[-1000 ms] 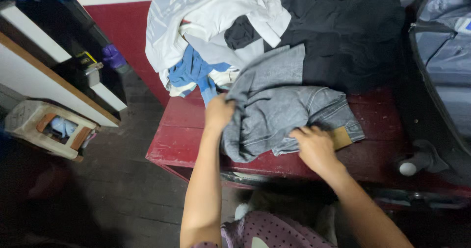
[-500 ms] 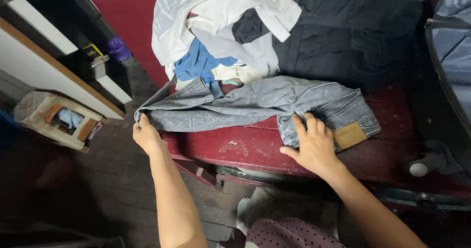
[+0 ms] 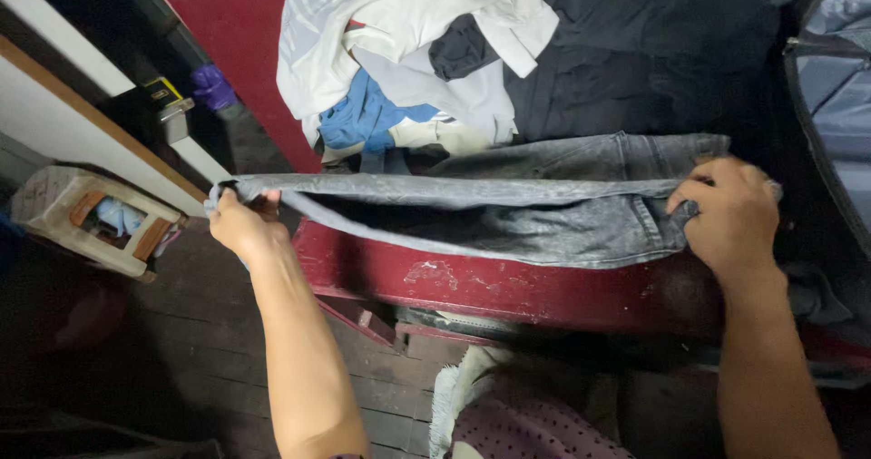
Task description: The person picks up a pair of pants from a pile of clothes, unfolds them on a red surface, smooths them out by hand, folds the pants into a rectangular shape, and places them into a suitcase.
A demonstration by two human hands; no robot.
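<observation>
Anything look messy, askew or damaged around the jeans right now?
The grey jeans are stretched flat between left hand and right hand. Behind them, the clothes pile lies tumbled and unfolded. The red table has chipped paint along its front edge.

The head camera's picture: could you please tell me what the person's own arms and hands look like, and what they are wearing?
Both forearms are bare, with no sleeves, gloves or watch visible. The left hand and right hand show no rings that I can make out. Below the arms shows a mauve, white-dotted garment on the person.
</observation>
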